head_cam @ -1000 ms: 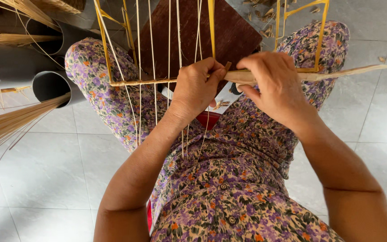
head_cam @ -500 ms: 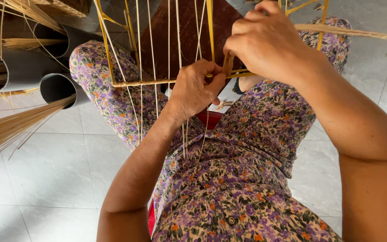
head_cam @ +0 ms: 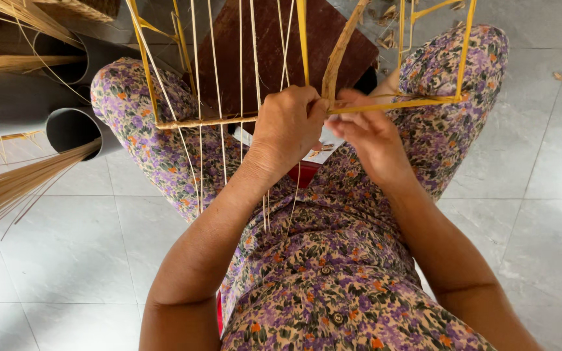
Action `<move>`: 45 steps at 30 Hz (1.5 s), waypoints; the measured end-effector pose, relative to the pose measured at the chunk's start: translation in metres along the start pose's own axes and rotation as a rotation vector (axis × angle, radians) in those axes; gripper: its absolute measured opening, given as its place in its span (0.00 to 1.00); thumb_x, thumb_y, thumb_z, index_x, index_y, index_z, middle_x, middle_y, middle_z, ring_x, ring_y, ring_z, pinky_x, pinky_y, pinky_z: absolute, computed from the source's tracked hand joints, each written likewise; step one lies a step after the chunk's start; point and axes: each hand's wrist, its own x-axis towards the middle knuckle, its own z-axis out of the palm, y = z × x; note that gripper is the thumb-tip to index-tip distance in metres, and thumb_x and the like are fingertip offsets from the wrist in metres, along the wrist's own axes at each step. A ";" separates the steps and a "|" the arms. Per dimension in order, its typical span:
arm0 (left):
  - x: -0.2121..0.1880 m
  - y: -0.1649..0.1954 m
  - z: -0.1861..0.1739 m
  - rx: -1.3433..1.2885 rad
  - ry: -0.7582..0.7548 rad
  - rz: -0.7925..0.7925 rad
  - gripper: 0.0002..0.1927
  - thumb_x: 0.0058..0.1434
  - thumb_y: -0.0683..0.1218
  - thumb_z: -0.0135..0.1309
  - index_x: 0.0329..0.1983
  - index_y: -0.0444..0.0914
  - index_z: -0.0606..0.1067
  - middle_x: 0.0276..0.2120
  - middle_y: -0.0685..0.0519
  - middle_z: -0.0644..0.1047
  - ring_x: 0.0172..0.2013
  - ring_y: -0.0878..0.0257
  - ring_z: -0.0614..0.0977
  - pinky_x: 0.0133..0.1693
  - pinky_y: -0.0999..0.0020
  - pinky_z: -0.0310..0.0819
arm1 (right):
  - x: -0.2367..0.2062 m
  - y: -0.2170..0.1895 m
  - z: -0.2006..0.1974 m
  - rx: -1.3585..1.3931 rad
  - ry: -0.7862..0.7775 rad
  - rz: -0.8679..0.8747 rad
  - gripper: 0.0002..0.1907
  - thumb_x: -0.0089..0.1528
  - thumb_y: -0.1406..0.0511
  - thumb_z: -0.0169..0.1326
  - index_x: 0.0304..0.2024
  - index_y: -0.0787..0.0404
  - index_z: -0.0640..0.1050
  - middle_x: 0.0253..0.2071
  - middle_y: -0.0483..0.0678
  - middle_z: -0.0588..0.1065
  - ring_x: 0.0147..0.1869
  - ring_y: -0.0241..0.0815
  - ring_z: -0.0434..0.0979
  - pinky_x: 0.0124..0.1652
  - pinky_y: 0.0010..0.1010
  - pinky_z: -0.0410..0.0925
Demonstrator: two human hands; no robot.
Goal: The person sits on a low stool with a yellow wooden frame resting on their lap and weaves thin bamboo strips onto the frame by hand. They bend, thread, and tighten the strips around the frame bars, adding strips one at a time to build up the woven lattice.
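Note:
A yellow rattan frame (head_cam: 398, 103) with several thin upright strands stands between my knees. My left hand (head_cam: 287, 127) is closed around the frame's horizontal bar near its middle, gripping the strands there. My right hand (head_cam: 369, 133) sits just to the right, fingers pinched on a flat tan cane strip (head_cam: 338, 55) that curves upward from the bar. The two hands touch at the bar. A dark brown board (head_cam: 261, 45) lies on the floor behind the frame.
Grey plastic tubes (head_cam: 76, 127) holding bundles of straw-coloured reeds (head_cam: 8, 188) lie at the left. A small white and red card (head_cam: 317, 156) rests on my floral-clothed lap. Grey floor tiles (head_cam: 541, 156) surround me, with scraps at the top right.
My right hand has come down from above the frame to the bar beside my left hand. The cane strip, earlier lying sideways, now points upward. The view has shifted slightly.

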 end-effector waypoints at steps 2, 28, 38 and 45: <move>0.001 -0.001 -0.001 0.035 -0.009 -0.006 0.16 0.70 0.47 0.49 0.29 0.32 0.76 0.23 0.47 0.80 0.20 0.59 0.87 0.21 0.69 0.80 | 0.015 0.018 0.003 0.428 -0.007 -0.084 0.23 0.68 0.72 0.55 0.66 0.56 0.71 0.62 0.47 0.76 0.64 0.39 0.77 0.62 0.36 0.71; -0.026 -0.015 0.017 0.378 0.399 0.406 0.11 0.75 0.44 0.51 0.56 0.39 0.66 0.32 0.49 0.78 0.22 0.53 0.82 0.19 0.60 0.75 | 0.024 0.017 0.025 -0.762 0.176 -0.327 0.07 0.66 0.74 0.61 0.46 0.65 0.82 0.39 0.47 0.74 0.43 0.40 0.75 0.42 0.30 0.68; -0.007 -0.009 -0.013 -0.328 -0.043 -0.081 0.07 0.70 0.39 0.51 0.50 0.37 0.73 0.33 0.52 0.83 0.17 0.67 0.82 0.14 0.75 0.73 | 0.004 0.008 0.043 -0.810 0.245 -0.362 0.08 0.64 0.72 0.64 0.36 0.68 0.76 0.39 0.51 0.75 0.38 0.36 0.81 0.35 0.23 0.74; -0.003 -0.019 -0.028 -0.332 -0.257 -0.028 0.10 0.70 0.38 0.47 0.51 0.35 0.76 0.34 0.51 0.84 0.24 0.70 0.87 0.23 0.78 0.84 | -0.008 -0.038 0.043 -0.578 0.050 0.017 0.08 0.66 0.66 0.61 0.34 0.64 0.81 0.22 0.42 0.74 0.22 0.30 0.67 0.22 0.22 0.58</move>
